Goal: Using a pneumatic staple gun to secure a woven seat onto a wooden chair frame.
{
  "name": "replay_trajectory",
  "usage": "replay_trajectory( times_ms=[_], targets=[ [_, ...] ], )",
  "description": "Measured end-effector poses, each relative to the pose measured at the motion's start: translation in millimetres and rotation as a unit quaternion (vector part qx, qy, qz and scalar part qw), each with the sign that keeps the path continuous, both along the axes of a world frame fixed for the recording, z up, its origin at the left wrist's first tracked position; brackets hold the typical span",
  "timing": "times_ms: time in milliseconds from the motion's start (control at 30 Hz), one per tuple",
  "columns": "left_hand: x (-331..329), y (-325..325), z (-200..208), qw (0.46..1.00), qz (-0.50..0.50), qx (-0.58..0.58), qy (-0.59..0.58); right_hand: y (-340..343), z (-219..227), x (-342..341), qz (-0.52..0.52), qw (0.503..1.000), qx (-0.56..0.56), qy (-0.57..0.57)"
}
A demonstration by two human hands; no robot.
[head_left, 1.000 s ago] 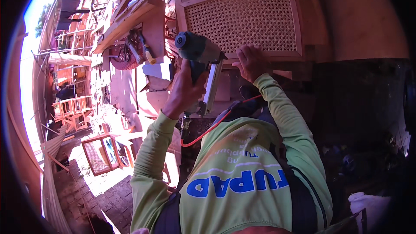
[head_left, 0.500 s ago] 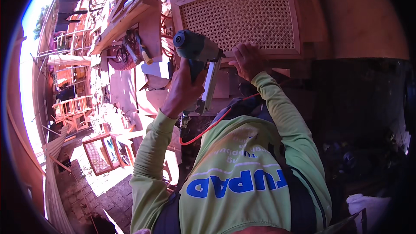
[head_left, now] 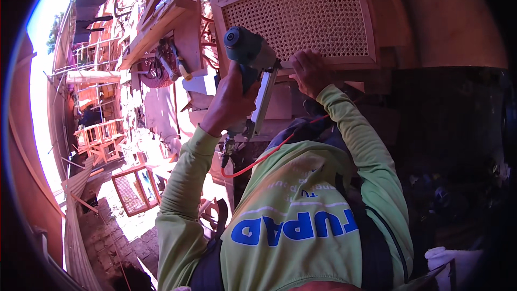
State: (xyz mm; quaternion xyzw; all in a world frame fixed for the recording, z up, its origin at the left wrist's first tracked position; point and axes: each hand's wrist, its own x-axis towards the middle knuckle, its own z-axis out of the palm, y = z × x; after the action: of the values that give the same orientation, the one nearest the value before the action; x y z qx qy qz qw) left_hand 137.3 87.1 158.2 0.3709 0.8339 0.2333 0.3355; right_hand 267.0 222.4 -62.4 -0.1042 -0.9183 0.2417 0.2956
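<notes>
My left hand [head_left: 230,101] is wrapped round the grip of a teal and grey air nail gun [head_left: 263,56], held over the near left corner of a wooden-framed cane panel [head_left: 301,19]. A slanting magazine runs down from the gun's head, and a red air hose [head_left: 253,168] curves from its fitting toward my body. With fingers bent over the panel's near rail, my right hand [head_left: 311,75] grips the wooden frame just right of the gun. Where the gun's nose meets the wood, if it does, is hidden.
Beyond my left hand, a hammer [head_left: 183,69] and other hand tools hang beside a wooden beam [head_left: 161,27]. On the paved floor at left stands another cane-panelled frame [head_left: 129,191]; wooden chair frames [head_left: 102,137] lie farther off. A dark area fills the right.
The nail gun and my left hand have shifted slightly away from me and to the right. My right hand stays on the rail; the whole view has turned a little.
</notes>
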Motion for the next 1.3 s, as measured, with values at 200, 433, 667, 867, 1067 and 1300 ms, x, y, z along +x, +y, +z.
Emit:
replay_trajectory(
  times_ms=[200,433,667,867,1067,1300],
  targets=[
    [3,8,6,0.998,0.023,-0.055,-0.011,1,3,1,-0.007,1.0,0.009,0.005],
    [-3,-8,-14,0.993,-0.073,0.022,0.092,4,2,6,-0.005,1.0,-0.01,0.013],
    [28,-7,23,0.999,0.035,0.005,-0.013,17,7,60,-0.113,0.994,-0.003,0.008],
    [38,21,14,0.997,-0.007,0.043,-0.061,43,-11,71,-0.1,0.995,0.0,-0.016],
    [43,33,-1,0.996,-0.061,0.058,-0.012,43,-6,69,-0.094,0.995,0.031,0.012],
    [48,47,-3,0.997,-0.069,0.038,-0.021,45,-7,72,-0.079,0.997,0.015,-0.019]
  ],
)
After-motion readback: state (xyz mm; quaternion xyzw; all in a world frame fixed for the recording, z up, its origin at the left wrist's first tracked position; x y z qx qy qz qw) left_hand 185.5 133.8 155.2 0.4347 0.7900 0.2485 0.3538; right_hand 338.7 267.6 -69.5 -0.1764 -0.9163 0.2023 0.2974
